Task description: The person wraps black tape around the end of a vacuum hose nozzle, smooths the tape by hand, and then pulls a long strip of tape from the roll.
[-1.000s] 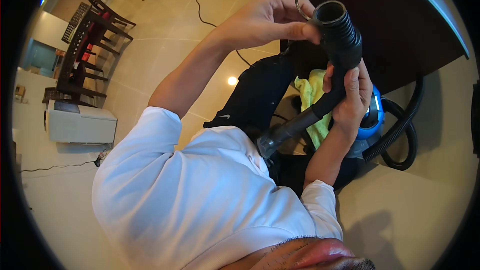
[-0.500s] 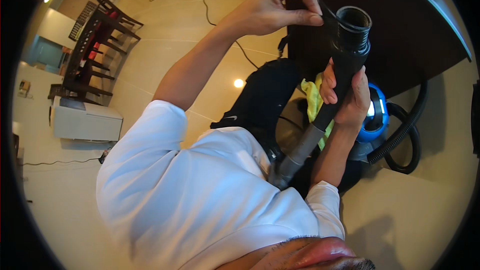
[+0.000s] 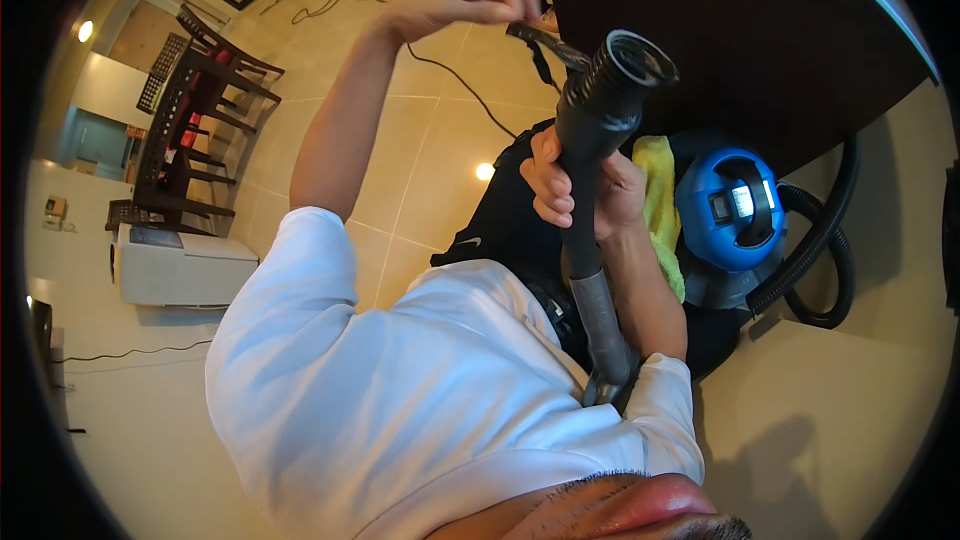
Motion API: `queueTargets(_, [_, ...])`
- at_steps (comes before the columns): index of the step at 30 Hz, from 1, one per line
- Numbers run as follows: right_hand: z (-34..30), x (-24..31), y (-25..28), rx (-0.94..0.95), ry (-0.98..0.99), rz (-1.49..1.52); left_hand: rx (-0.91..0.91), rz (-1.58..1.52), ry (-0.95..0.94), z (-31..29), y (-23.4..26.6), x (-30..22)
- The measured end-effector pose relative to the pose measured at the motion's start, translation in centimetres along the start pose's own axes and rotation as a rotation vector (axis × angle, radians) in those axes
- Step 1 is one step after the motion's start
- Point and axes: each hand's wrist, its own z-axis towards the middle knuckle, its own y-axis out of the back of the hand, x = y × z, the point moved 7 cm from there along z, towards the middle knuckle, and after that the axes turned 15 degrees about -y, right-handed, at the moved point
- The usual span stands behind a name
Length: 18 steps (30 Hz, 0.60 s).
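Note:
My right hand (image 3: 590, 185) is wrapped round a vacuum hose handle (image 3: 583, 225), a black tube with a bent grey lower section. Its ribbed, open-mouthed collar (image 3: 610, 80) points up and away from me. From the collar's left side a dark, flat strip (image 3: 548, 43), which looks like tape, reaches toward my left hand (image 3: 465, 0). That hand is raised at the upper left, its fingertips pinched at the strip's loose end. The grey section's lower end rests close to my white shirt.
A blue vacuum cleaner (image 3: 725, 208) with a black hose (image 3: 825, 250) stands at the right. Beside it hangs a yellow cloth (image 3: 655, 205). A dark furniture panel (image 3: 740, 30) fills the upper right. A cord (image 3: 450, 80) crosses the tiled floor; chairs (image 3: 215, 90) stand far left.
My left hand has pulled left, drawing the dark strip out from the collar. The handle has shifted left and tilted with my right hand, showing more of the blue vacuum.

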Motion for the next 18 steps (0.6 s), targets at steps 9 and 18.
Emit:
queueTargets(9, [0.7,-2.2,1.4,-0.065,-0.041,0.017,0.012,0.021,-0.033,2.0,-7.6,-4.7])
queueTargets(18, [-0.2,-0.8,-2.8,-0.530,-0.022,-0.868,-0.370,0.206,0.169,0.8,-6.8,-5.6])
